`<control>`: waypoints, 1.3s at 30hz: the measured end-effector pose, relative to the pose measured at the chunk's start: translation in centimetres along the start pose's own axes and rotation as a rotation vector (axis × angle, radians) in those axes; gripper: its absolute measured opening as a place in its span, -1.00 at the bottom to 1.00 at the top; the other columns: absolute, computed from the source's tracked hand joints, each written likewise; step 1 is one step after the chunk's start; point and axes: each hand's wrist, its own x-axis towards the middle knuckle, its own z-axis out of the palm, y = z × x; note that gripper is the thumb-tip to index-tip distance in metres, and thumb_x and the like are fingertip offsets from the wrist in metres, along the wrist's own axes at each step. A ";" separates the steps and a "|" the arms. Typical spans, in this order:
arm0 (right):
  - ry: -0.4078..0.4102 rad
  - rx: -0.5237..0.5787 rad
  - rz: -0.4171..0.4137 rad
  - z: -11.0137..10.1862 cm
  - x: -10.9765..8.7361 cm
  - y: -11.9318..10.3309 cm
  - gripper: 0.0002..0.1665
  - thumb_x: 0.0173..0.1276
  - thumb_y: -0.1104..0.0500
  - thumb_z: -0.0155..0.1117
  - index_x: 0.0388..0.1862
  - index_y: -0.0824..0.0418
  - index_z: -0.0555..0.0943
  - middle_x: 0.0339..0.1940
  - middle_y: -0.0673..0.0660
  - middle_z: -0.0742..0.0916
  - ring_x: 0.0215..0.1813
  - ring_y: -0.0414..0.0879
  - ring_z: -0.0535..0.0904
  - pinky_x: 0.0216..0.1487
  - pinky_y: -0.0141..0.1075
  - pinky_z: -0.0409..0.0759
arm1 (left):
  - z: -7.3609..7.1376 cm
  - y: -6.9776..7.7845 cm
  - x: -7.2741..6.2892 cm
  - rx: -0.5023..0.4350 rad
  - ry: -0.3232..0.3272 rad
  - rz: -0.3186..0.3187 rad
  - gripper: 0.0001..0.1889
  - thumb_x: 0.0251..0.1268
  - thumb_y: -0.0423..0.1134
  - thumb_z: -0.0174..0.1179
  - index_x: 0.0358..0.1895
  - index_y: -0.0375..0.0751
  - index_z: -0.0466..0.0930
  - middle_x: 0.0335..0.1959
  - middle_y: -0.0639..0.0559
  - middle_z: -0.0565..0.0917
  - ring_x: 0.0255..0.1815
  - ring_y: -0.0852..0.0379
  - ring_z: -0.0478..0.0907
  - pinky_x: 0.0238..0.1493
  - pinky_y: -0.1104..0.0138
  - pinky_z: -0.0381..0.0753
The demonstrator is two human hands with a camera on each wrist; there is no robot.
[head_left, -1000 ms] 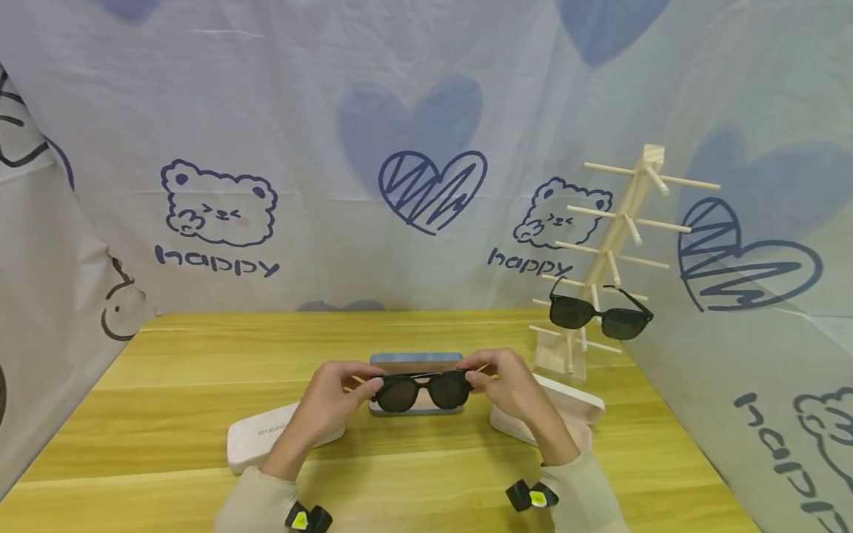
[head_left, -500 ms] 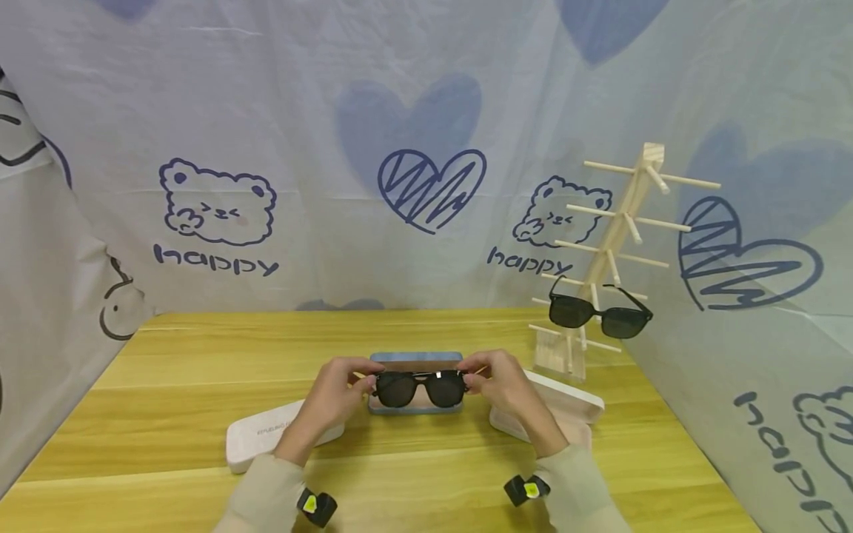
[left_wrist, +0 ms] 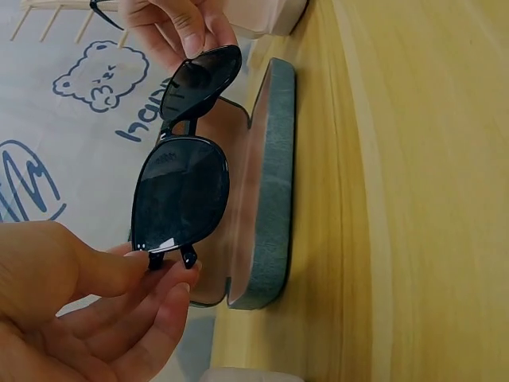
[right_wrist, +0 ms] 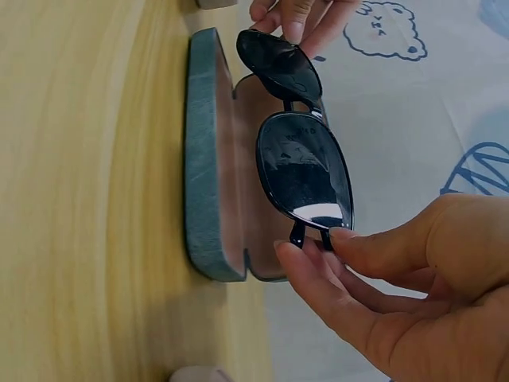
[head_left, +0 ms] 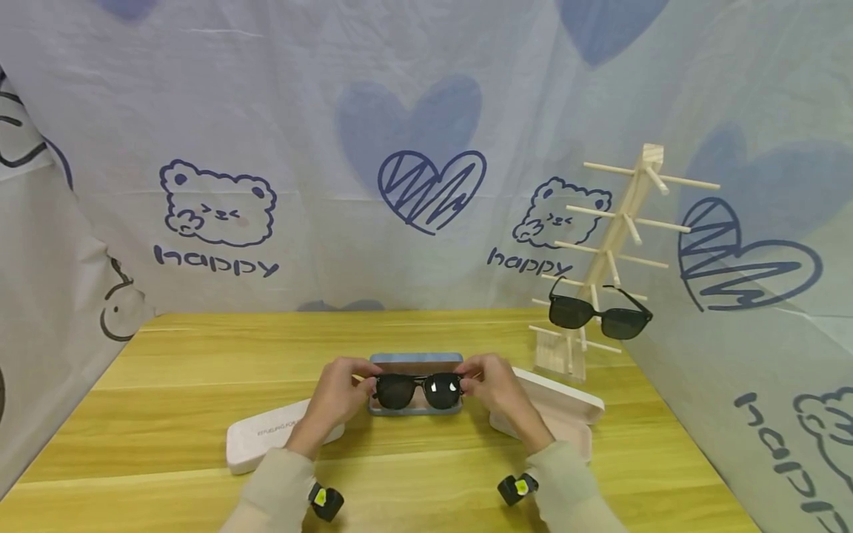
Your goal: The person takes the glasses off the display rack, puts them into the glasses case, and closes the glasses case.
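Head view: the left hand (head_left: 340,389) and right hand (head_left: 493,385) pinch opposite ends of the sunglasses (head_left: 433,391), fingers closed; the long axis runs left-right over the open case (head_left: 416,358), parallel with it.

- Yellow wood-grained tabletop (head_left: 426,474), beneath left hand (head_left: 338,392) and right hand (head_left: 494,383).
- Pale cloth back wall (head_left: 313,111) printed with blue hearts, bears and "happy", beyond both hands.
- Pale printed cloth side walls (head_left: 720,355), outward of either hand.

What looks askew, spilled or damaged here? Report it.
The held black, dark-lensed sunglasses look intact; nothing looks spilled. The pale wooden pegged stand slants rightward in the head view: odd, but perhaps merely camera angle.
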 end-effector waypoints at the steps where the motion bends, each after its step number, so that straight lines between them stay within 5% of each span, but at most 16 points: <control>1: 0.004 -0.009 -0.003 0.1 0.1 0.1 -0.78 0.27 0.54 0.34 -0.13 0.39 0.76 -0.20 0.26 0.82 -0.28 -0.07 0.74 -0.21 -0.26 0.76 | 0.1 -0.1 0.0 0.002 0.005 -0.001 -0.81 0.37 -0.51 0.26 -0.09 -0.26 0.81 -0.08 -0.18 0.81 -0.38 0.10 0.73 -0.39 0.32 0.66; 24: 0.092 -0.058 -0.001 1.8 0.9 1.2 -0.86 0.22 0.49 0.42 -0.23 0.41 0.77 -0.34 0.25 0.83 -0.27 -0.01 0.76 -0.23 -0.23 0.75 | 1.2 -1.0 0.8 0.139 0.118 -0.026 -0.86 0.28 -0.44 0.34 -0.14 -0.33 0.82 -0.25 -0.16 0.85 -0.31 -0.05 0.78 -0.19 0.13 0.76; 32: 0.092 -0.063 0.022 2.3 1.0 1.4 -0.82 0.22 0.47 0.45 -0.18 0.41 0.77 -0.28 0.25 0.83 -0.22 0.03 0.77 -0.18 -0.22 0.77 | 1.6 -0.8 0.7 0.137 0.108 -0.058 -0.83 0.24 -0.44 0.41 -0.11 -0.36 0.81 -0.25 -0.17 0.85 -0.12 -0.16 0.78 -0.06 0.07 0.77; 39: 0.105 -0.129 0.018 2.6 1.1 1.6 -0.82 0.20 0.43 0.51 -0.19 0.36 0.78 -0.27 0.22 0.84 -0.21 0.04 0.80 -0.16 -0.20 0.78 | 1.8 -0.8 0.7 0.145 0.095 -0.071 -0.80 0.16 -0.44 0.46 -0.12 -0.39 0.80 -0.28 -0.18 0.84 -0.20 -0.11 0.80 -0.09 0.08 0.78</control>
